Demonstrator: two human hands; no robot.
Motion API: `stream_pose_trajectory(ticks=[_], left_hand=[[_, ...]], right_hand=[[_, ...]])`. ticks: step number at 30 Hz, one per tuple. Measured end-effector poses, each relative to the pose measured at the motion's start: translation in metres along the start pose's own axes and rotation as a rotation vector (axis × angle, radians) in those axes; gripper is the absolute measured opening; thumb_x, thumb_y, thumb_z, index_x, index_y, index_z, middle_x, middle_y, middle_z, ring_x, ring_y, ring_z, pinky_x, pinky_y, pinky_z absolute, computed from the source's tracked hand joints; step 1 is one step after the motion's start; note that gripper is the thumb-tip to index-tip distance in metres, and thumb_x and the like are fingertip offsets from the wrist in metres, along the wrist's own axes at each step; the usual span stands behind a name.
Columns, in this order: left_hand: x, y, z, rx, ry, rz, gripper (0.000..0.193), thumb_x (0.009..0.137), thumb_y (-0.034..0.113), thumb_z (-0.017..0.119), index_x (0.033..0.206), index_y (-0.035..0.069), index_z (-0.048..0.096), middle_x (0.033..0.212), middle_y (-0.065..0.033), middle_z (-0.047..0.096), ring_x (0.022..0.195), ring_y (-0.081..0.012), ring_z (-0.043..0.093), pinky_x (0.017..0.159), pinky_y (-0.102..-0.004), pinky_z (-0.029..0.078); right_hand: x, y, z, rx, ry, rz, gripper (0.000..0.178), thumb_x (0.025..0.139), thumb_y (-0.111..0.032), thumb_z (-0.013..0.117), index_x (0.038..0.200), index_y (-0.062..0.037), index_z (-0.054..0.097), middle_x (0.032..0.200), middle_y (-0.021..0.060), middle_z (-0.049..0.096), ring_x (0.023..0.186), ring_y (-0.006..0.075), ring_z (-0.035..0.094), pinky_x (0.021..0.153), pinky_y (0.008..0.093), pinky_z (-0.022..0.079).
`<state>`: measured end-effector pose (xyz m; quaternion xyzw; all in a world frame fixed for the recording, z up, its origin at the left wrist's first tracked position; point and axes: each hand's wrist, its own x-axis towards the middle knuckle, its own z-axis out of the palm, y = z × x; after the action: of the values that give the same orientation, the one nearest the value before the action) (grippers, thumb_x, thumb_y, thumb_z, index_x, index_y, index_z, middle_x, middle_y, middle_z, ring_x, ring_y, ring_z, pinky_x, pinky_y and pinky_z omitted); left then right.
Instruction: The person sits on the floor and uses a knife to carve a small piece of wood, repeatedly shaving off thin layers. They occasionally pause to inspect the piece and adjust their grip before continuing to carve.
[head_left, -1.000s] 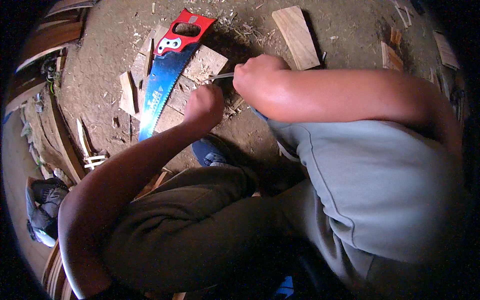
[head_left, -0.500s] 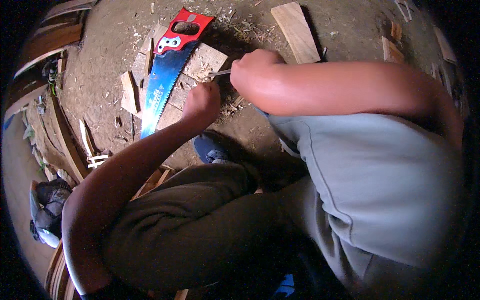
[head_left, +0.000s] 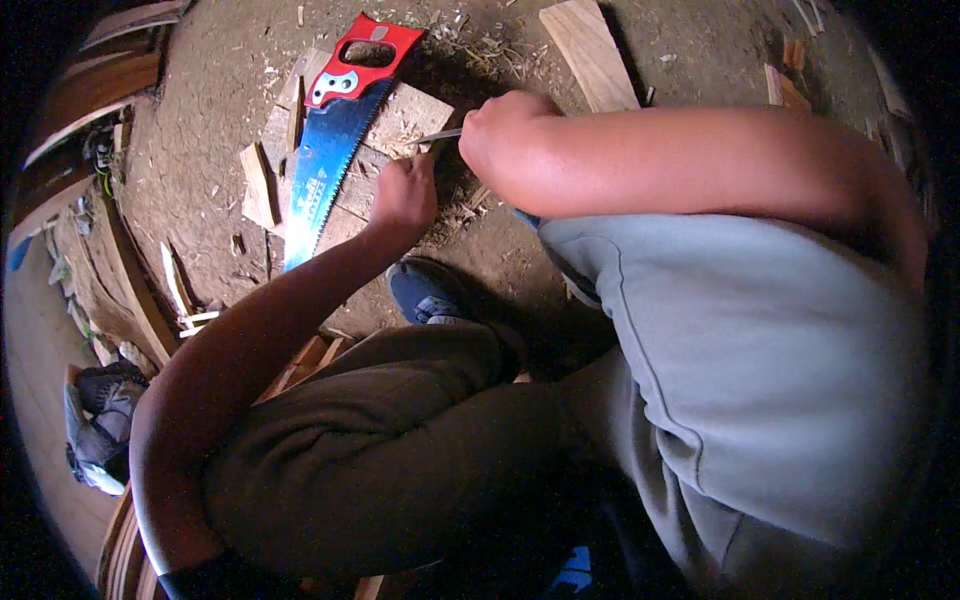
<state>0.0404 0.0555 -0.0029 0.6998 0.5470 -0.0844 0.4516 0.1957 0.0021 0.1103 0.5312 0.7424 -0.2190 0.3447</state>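
My right hand [head_left: 500, 128] is closed around a knife [head_left: 437, 137]; its handle is hidden in the fist and only the narrow grey blade shows, reaching left over a wooden board [head_left: 420, 108]. Just below the blade tip, my left hand [head_left: 403, 195] is closed at the board's edge, and whatever its fingers pinch is too small or hidden to name. Pale shavings lie on the board by the blade. A handsaw [head_left: 338, 150] with a red handle and shiny blue-tinted blade rests across the board, left of my hands, its teeth facing them.
A flat plank [head_left: 590, 55] lies on the dirt floor at the far right. Wood offcuts [head_left: 258, 185] and shavings are scattered around the board. Stacked timber [head_left: 130, 265] stands at the left. My shoe [head_left: 425, 290] is close below my left hand.
The knife blade has tilted a little, and my right hand has shifted slightly up. My left hand has turned slightly, staying by the board. The handsaw stays on the board.
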Motion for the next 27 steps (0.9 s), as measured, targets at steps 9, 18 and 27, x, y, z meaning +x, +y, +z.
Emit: stream_pose_trajectory(ticks=[9, 18, 27], left_hand=[[0.0, -0.012, -0.004, -0.004, 0.006, 0.108, 0.048, 0.096, 0.032, 0.042, 0.082, -0.012, 0.056, 0.078, -0.0361, 0.056, 0.085, -0.0493, 0.06, 0.075, -0.0512, 0.044], [0.003, -0.006, 0.003, -0.044, -0.013, 0.12, 0.047, 0.095, 0.032, 0.043, 0.082, -0.011, 0.057, 0.081, -0.0361, 0.057, 0.087, -0.0493, 0.06, 0.074, -0.0521, 0.044], [-0.009, -0.009, -0.01, 0.134, 0.035, 0.26, 0.026, 0.091, 0.017, 0.045, 0.094, -0.005, 0.058, 0.073, -0.029, 0.058, 0.078, -0.0434, 0.062, 0.067, -0.0492, 0.047]], right_hand=[[-0.028, 0.007, -0.013, 0.065, 0.08, -0.105, 0.015, 0.076, -0.01, 0.065, 0.087, -0.0026, 0.072, 0.088, 0.0114, 0.072, 0.084, 0.026, 0.071, 0.066, 0.041, 0.058], [-0.011, -0.005, -0.005, 0.037, -0.078, 0.025, 0.037, 0.07, -0.024, 0.076, 0.105, -0.0133, 0.071, 0.108, 0.0081, 0.068, 0.1, 0.0283, 0.065, 0.075, 0.0495, 0.054], [-0.008, 0.012, 0.006, 0.232, 0.096, -0.063, 0.017, 0.076, -0.005, 0.063, 0.089, -0.0012, 0.072, 0.091, 0.0139, 0.071, 0.085, 0.0295, 0.071, 0.068, 0.0405, 0.057]])
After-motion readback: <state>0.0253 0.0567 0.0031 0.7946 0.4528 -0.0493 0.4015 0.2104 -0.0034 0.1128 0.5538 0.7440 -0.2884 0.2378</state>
